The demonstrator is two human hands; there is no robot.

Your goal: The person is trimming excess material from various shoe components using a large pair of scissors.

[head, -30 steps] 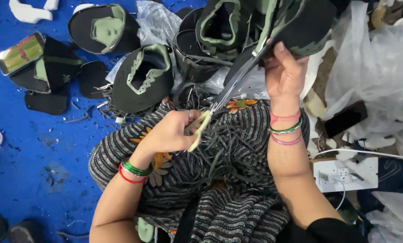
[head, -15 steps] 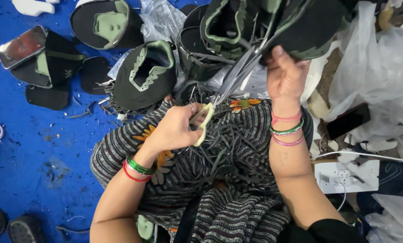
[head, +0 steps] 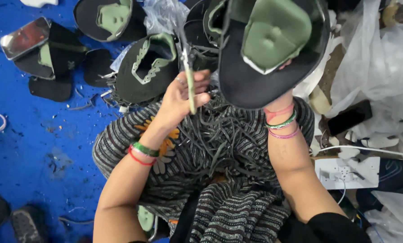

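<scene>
Where shoe upper (head: 273, 49) covers, right hand hidden.

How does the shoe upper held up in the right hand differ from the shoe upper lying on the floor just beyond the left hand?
The held upper is raised off the floor, its flat black and green underside facing the camera; the lying upper rests on the blue floor, its open mouth facing up. The held upper looks larger, being nearer the camera. Both are black with green trim.

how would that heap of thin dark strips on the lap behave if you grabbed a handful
The heap of strips would probably be floppy and light: the strips curl and drape loosely over the striped cloth. They look tangled, so a handful would likely drag neighbours along and shed loose ends.
</scene>
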